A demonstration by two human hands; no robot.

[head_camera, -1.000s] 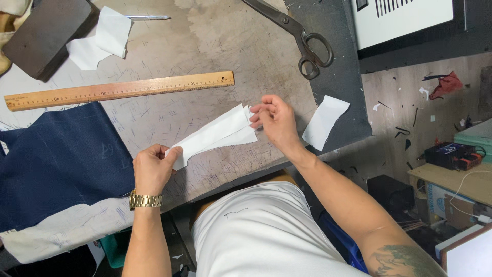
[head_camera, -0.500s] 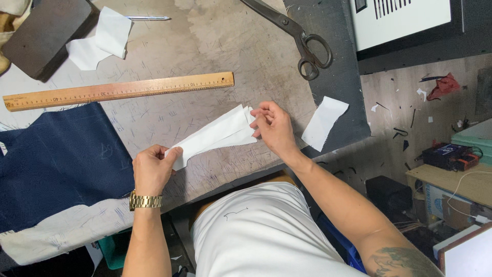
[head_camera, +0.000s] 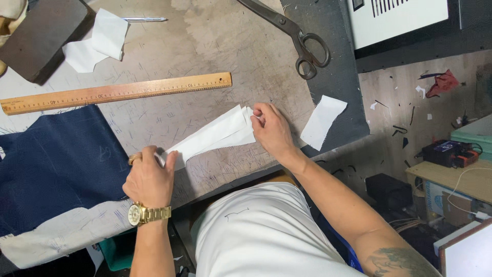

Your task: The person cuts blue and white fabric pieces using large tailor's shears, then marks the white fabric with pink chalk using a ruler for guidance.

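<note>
At the table's near edge [head_camera: 287, 159], the left hand [head_camera: 149, 177] and right hand [head_camera: 271, 131] pinch opposite ends of stacked white fabric strips [head_camera: 212, 136], apparently keeping their edges aligned; wooden ruler [head_camera: 115, 92] nearby.

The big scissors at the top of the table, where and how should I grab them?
Grip the scissors by the two finger loops, coming from the table's near edge: the loops point toward the right hand, while the blades point away toward the far edge.
</note>
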